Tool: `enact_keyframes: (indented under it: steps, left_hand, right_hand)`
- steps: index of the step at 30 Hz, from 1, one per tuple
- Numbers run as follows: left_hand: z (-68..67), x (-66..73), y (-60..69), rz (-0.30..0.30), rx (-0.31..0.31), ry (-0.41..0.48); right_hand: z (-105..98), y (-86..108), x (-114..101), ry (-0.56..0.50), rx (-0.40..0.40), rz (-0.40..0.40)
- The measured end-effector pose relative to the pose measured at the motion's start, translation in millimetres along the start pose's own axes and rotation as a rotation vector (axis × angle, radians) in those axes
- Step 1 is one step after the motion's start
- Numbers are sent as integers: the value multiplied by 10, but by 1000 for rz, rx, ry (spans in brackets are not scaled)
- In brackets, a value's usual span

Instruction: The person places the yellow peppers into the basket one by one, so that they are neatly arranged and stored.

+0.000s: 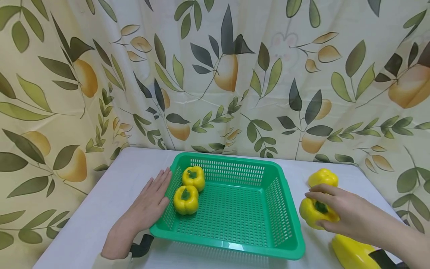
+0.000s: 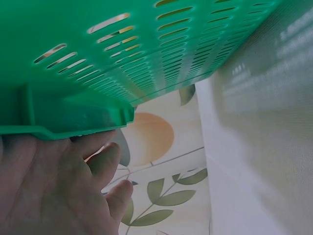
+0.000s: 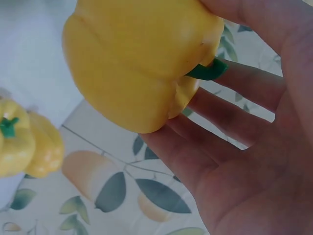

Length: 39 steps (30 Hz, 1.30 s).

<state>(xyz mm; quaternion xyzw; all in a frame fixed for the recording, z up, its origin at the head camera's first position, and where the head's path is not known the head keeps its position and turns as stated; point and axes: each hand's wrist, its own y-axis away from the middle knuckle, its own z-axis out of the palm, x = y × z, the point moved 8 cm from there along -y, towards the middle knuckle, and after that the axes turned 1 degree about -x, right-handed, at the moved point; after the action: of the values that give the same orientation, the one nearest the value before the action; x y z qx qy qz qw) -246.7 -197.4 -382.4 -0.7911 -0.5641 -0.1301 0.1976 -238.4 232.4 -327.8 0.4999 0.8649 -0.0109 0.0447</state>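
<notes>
My right hand (image 1: 346,209) grips a yellow bell pepper (image 1: 310,213) by its stem end, right of the green basket (image 1: 292,224). In the right wrist view the pepper (image 3: 137,63) sits between thumb and fingers, its green stem toward the palm. My left hand (image 1: 149,203) lies with straight fingers along the basket's left rim; the left wrist view shows the palm (image 2: 54,191) against the rim from below. Inside the basket, two yellow bell peppers, a rear one (image 1: 193,178) and a front one (image 1: 186,200), stand by the left wall, stems up.
On the white table (image 1: 134,168), one yellow pepper (image 1: 323,177) lies behind my right hand. Another yellow pepper (image 1: 354,252) lies under my right forearm, partly hidden. A fruit-patterned curtain (image 1: 215,93) hangs behind the table.
</notes>
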Motion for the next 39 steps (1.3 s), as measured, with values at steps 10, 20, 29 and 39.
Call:
enact_keyframes:
  steps: [10, 20, 29, 39]
  left_hand:
    - [2, -8, 5, 3, 3, -3]
    - [8, -22, 6, -2, 3, -1]
    - [3, -21, -5, -1, 6, -2]
    - [-1, -11, -6, 3, 7, -2]
  right_hand:
    - [-309, -145, -172, 61, 81, -83]
    - [-470, -302, -384, 41, 103, -119]
    - [-556, -473, -683, 10, 121, -224]
    - [-475, -708, -1000, 3, 124, -295]
